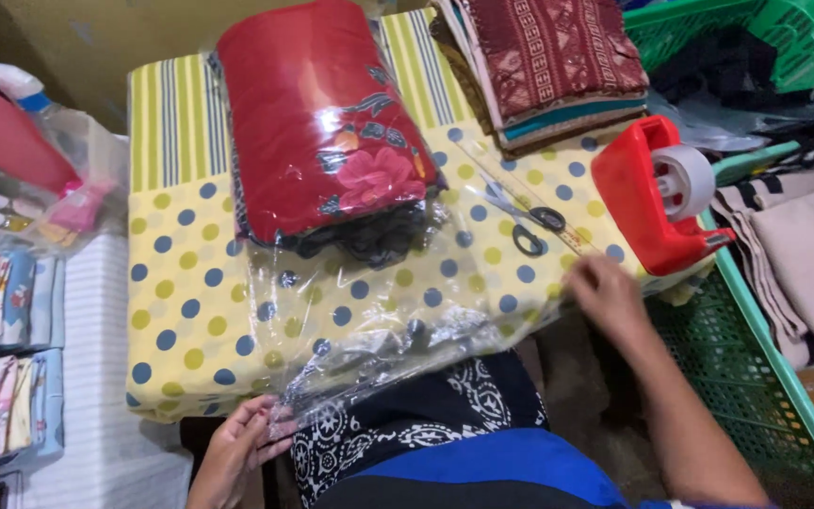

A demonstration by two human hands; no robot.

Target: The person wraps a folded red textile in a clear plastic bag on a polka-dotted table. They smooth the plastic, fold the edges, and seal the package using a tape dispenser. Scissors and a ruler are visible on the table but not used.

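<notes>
A folded red cloth with a flower print (322,123) lies inside a clear plastic bag (379,320) on a yellow dotted table cover (181,311). My left hand (237,448) pinches the bag's open end at the table's near edge. My right hand (607,297) rests on the bag's right edge, just below a red tape dispenser (657,193). Black-handled scissors (525,221) lie under the plastic between the red cloth and the dispenser.
A stack of folded patterned cloths (553,61) sits at the back right. Green plastic crates (765,311) with more folded cloth stand to the right. Packed items and a pink object (2,132) line the left side.
</notes>
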